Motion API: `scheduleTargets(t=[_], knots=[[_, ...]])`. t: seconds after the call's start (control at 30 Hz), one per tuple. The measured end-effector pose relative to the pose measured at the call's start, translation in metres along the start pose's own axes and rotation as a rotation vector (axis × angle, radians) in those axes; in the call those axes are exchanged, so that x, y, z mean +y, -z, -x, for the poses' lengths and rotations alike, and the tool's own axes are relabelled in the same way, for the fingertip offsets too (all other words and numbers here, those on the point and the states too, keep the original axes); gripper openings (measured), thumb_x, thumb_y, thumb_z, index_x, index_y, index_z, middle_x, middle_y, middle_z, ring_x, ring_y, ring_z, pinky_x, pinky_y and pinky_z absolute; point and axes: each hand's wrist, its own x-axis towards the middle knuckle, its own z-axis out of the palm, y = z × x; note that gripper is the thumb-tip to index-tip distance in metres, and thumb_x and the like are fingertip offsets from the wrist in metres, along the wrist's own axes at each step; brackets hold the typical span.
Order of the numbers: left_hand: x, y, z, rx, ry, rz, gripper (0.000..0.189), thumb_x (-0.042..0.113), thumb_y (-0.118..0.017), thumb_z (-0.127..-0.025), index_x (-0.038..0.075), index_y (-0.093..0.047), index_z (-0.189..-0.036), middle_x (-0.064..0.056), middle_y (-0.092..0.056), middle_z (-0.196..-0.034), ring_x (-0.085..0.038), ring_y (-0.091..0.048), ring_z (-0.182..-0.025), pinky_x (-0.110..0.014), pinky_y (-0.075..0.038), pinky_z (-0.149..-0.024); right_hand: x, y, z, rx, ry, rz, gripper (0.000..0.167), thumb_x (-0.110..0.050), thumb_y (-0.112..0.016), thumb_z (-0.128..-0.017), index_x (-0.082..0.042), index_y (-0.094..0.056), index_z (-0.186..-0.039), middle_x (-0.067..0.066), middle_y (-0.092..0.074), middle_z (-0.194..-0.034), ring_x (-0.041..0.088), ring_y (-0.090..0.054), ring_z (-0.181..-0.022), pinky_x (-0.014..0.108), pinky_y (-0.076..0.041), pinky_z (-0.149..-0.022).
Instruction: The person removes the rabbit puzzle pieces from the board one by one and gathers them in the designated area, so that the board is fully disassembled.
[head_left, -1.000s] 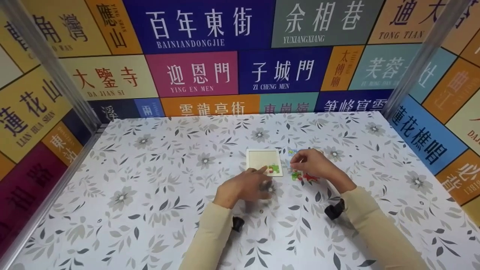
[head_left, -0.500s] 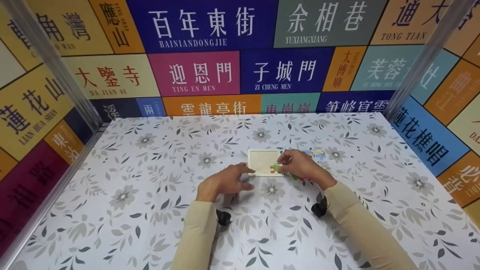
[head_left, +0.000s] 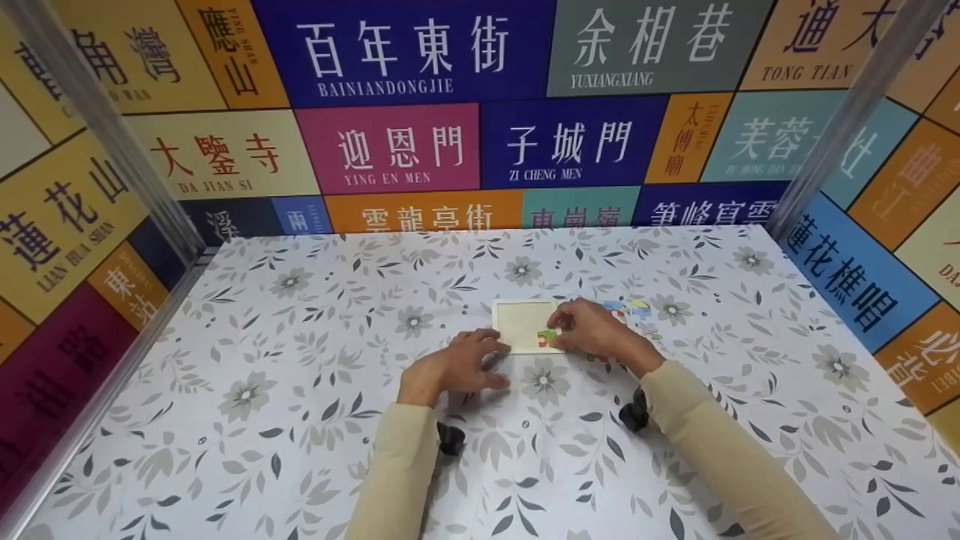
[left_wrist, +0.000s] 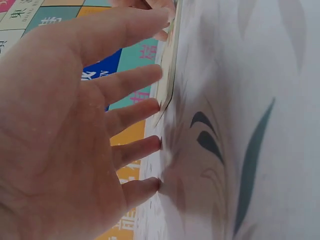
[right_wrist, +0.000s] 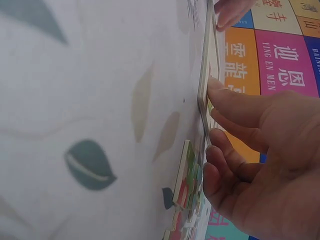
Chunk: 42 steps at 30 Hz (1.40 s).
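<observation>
A square, white-rimmed puzzle tray [head_left: 517, 306] lies flat on the table. In its lower right corner is a green and red puzzle piece [head_left: 546, 337]. My right hand [head_left: 592, 330] reaches over the tray's right rim and pinches that piece between thumb and forefinger; the fingers partly cover it. In the right wrist view, the other fingers [right_wrist: 220, 155] curl beside the tray edge. My left hand [head_left: 461, 365] rests at the tray's lower left corner, fingers spread and nearly straight. Fingertips [left_wrist: 156, 72] of that hand reach the tray's edge in the left wrist view.
Several loose, colourful puzzle pieces [head_left: 639, 309] lie right of the tray, partly behind my right hand; more pieces [right_wrist: 187, 180] show in the right wrist view. A floral cloth [head_left: 300, 375] covers the table. Panels with large lettering [head_left: 390, 142] stand behind it.
My right hand has moved left from the loose pieces to the tray's corner. My left hand has drawn back from the piece to the tray's lower left corner.
</observation>
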Motion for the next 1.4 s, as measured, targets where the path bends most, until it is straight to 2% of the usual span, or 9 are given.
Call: scheduleTargets(t=[0.17, 0.37, 0.47, 0.67, 0.8, 0.97, 1.17, 1.4], knots=[[0.003, 0.000, 0.001, -0.011, 0.009, -0.037, 0.061, 0.040, -0.068, -0.092, 0.024, -0.050, -0.149, -0.002, -0.030, -0.165, -0.033, -0.023, -0.154, -0.054, -0.022, -0.124, -0.002, 0.001, 0.002, -0.003, 0.001, -0.003, 0.028, -0.014, -0.076, -0.087, -0.004, -0.072, -0.113, 0.015, -0.066, -0.107, 0.024, -0.059, -0.095, 0.040, -0.050, -0.083], [0.006, 0.000, 0.002, -0.018, 0.023, -0.046, 0.063, 0.041, -0.068, -0.093, 0.026, -0.047, -0.150, 0.000, -0.028, -0.166, -0.031, -0.022, -0.154, -0.053, -0.022, -0.124, -0.002, 0.001, 0.003, -0.001, -0.027, -0.026, 0.027, -0.013, -0.076, -0.088, -0.006, -0.069, -0.112, 0.015, -0.066, -0.113, 0.025, -0.060, -0.098, 0.041, -0.050, -0.086], [0.007, 0.000, 0.002, -0.013, 0.019, -0.051, 0.063, 0.041, -0.068, -0.092, 0.026, -0.047, -0.150, 0.000, -0.028, -0.166, -0.031, -0.023, -0.154, -0.054, -0.022, -0.124, -0.002, 0.000, 0.004, 0.006, -0.027, -0.046, 0.027, -0.014, -0.076, -0.088, -0.007, -0.067, -0.112, 0.013, -0.067, -0.112, 0.023, -0.061, -0.095, 0.038, -0.050, -0.082], [0.008, 0.000, 0.002, -0.012, 0.010, -0.059, 0.064, 0.041, -0.068, -0.092, 0.026, -0.046, -0.151, 0.000, -0.028, -0.166, -0.032, -0.023, -0.154, -0.054, -0.022, -0.124, 0.002, 0.001, 0.012, 0.069, 0.048, -0.141, 0.019, -0.010, -0.071, -0.092, -0.002, -0.066, -0.109, 0.011, -0.067, -0.098, 0.018, -0.061, -0.083, 0.030, -0.049, -0.071], [0.009, 0.000, 0.002, -0.020, 0.012, -0.056, 0.066, 0.040, -0.068, -0.092, 0.026, -0.044, -0.152, 0.000, -0.027, -0.167, -0.032, -0.021, -0.154, -0.055, -0.023, -0.124, 0.008, 0.010, 0.021, 0.097, 0.081, -0.201, 0.013, -0.012, -0.066, -0.096, -0.003, -0.067, -0.105, 0.013, -0.069, -0.098, 0.018, -0.064, -0.085, 0.029, -0.051, -0.074], [0.009, 0.000, 0.004, -0.016, 0.006, -0.063, 0.067, 0.041, -0.068, -0.092, 0.026, -0.043, -0.153, -0.001, -0.026, -0.167, -0.034, -0.021, -0.154, -0.058, -0.022, -0.123, 0.022, 0.027, 0.037, 0.112, 0.080, -0.213, 0.016, -0.016, -0.067, -0.096, -0.003, -0.068, -0.105, 0.015, -0.070, -0.103, 0.012, -0.066, -0.088, 0.025, -0.054, -0.078], [0.007, 0.000, 0.005, -0.022, 0.016, -0.041, 0.066, 0.040, -0.068, -0.092, 0.026, -0.044, -0.152, -0.001, -0.026, -0.167, -0.033, -0.020, -0.155, -0.059, -0.022, -0.123, 0.049, 0.053, 0.065, 0.130, 0.033, -0.201, 0.021, -0.019, -0.070, -0.095, -0.001, -0.068, -0.106, 0.013, -0.070, -0.103, 0.002, -0.063, -0.084, 0.020, -0.052, -0.074], [0.004, 0.000, 0.004, -0.031, 0.027, -0.029, 0.066, 0.041, -0.068, -0.092, 0.028, -0.044, -0.152, 0.001, -0.026, -0.167, -0.032, -0.018, -0.155, -0.058, -0.021, -0.124, 0.088, 0.071, 0.089, 0.144, -0.043, -0.131, 0.023, -0.019, -0.072, -0.093, 0.000, -0.070, -0.105, 0.008, -0.071, -0.095, 0.002, -0.059, -0.078, 0.019, -0.048, -0.071]])
